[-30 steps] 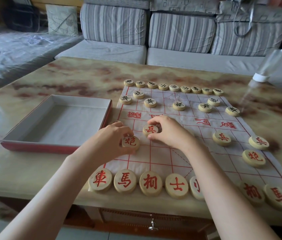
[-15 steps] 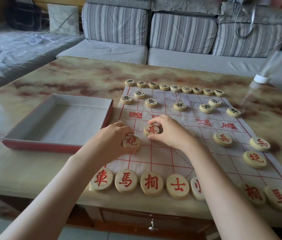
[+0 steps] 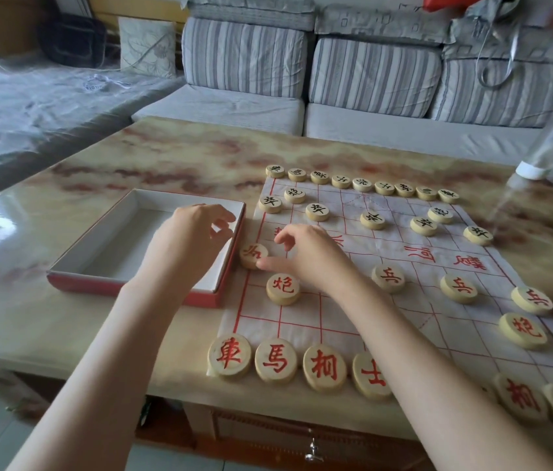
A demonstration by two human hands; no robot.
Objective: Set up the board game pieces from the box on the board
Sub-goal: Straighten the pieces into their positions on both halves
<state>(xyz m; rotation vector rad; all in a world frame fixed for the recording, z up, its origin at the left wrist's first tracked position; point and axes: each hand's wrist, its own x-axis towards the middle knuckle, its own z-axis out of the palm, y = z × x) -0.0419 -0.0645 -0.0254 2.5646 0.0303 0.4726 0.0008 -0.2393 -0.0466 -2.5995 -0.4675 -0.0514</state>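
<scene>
Right hand (image 3: 305,256) fingers touching red soldier piece (image 3: 253,255), left hand (image 3: 193,239) fingers loosely curled, empty

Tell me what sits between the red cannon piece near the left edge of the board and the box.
In the head view, only bare cloth board separates the red cannon piece from the box. The soldier piece under the right hand lies farther up.

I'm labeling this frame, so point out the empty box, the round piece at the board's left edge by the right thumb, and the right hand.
box (image 3: 117,243): head view, on its bare white floor.
round piece (image 3: 252,253): head view, on its top face.
right hand (image 3: 312,254): head view, on the back of the hand.
</scene>
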